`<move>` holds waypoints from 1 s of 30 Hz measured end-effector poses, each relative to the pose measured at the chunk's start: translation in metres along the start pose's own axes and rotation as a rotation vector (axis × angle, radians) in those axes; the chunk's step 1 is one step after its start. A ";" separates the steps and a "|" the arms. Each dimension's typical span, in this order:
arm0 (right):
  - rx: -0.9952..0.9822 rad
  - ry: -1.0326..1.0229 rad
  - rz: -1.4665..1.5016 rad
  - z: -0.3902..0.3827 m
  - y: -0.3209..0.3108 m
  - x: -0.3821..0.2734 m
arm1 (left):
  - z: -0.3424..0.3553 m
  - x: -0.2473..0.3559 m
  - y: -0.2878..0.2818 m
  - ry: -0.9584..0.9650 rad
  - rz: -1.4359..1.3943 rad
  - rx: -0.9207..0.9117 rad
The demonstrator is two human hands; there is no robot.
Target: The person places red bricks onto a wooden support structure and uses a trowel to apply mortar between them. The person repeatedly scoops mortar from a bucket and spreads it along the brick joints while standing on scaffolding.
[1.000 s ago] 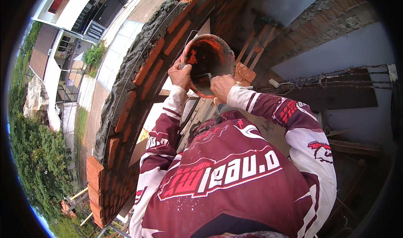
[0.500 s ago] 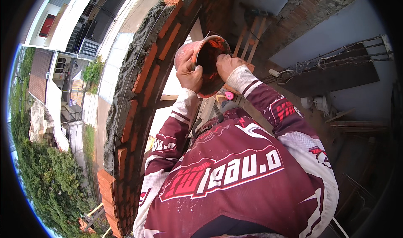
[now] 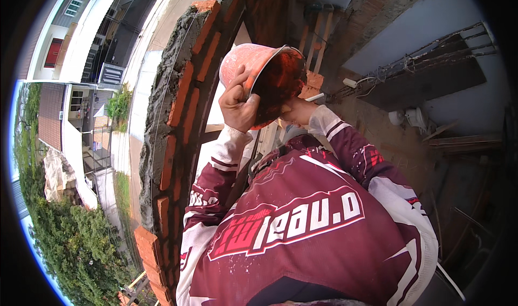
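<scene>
The left hand (image 3: 239, 105) grips the rim of a red plastic bucket (image 3: 259, 74), thumb and fingers curled round the near edge, holding it up at chest height just beside the brick wall (image 3: 181, 106). The bucket is tipped on its side, mouth facing right toward the person, w/ a dark wet inside showing. The right hand (image 3: 298, 111) is closed on a thin pale handle (image 3: 315, 97) at the bucket's lower rim; the tool's working end is hidden, so its kind can't be told.

Vs. 0.5 s ago: the bucket sits higher and is tilted further over, so more of its outer side shows. The left hand has shifted from the side wall to the rim. The right hand has dropped from the mouth to below it. The wall's mortar top (image 3: 162, 90) looks unchanged.
</scene>
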State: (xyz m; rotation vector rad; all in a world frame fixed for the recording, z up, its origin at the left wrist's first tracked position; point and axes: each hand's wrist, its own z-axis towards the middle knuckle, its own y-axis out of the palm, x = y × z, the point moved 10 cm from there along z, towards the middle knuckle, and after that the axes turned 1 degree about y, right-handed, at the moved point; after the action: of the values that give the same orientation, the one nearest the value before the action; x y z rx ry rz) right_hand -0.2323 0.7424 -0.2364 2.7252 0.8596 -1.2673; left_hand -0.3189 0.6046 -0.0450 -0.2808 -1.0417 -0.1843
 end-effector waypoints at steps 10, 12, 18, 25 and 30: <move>0.588 -0.246 -0.872 -0.060 -0.044 -0.088 | 0.003 -0.053 -0.049 -0.254 -0.131 0.235; 0.641 -0.216 -0.960 -0.069 -0.062 -0.094 | 0.005 -0.052 -0.043 -0.216 -0.096 0.284; 0.727 -0.068 -0.797 -0.048 -0.110 -0.073 | 0.018 -0.021 -0.006 0.025 0.031 0.183; -0.095 -0.130 0.289 0.007 0.011 -0.016 | 0.013 -0.041 -0.016 -0.090 -0.019 0.071; 0.185 -0.377 -0.045 -0.013 -0.015 -0.048 | 0.004 -0.075 -0.057 -0.259 -0.110 0.305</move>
State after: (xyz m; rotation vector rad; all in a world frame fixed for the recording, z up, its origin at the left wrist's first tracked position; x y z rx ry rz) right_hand -0.2548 0.7354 -0.1904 2.4701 0.7991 -1.8731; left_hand -0.3749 0.5535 -0.1002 0.0314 -1.3254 -0.0868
